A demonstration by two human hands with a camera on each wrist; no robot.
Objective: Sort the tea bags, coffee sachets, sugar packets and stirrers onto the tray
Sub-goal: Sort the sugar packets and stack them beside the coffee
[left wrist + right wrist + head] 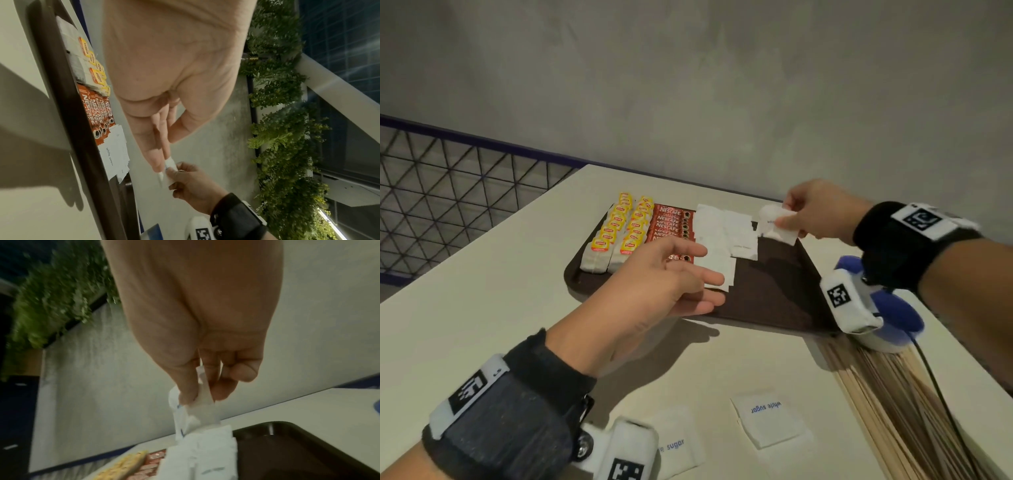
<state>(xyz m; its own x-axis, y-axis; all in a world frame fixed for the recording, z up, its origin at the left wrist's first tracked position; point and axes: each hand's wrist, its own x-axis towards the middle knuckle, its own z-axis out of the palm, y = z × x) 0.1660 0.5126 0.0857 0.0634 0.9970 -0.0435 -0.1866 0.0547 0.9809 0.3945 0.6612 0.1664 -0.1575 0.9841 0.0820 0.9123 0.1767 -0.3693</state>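
Head view: While my right hand (815, 209) pinches sugar packets (779, 222) above the tray (784, 294), tea, coffee sit sorted; stirrers (893, 404) wait.
Left wrist: left hand (174, 68) relaxed, empty.
Right wrist: fingers (185, 382) clamp packets.

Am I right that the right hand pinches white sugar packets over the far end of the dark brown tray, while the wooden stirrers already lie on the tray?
Not quite. The right hand does pinch white sugar packets over the far end of the dark brown tray, but the wooden stirrers lie off it, on the pale table by its near right corner. The head view shows this.
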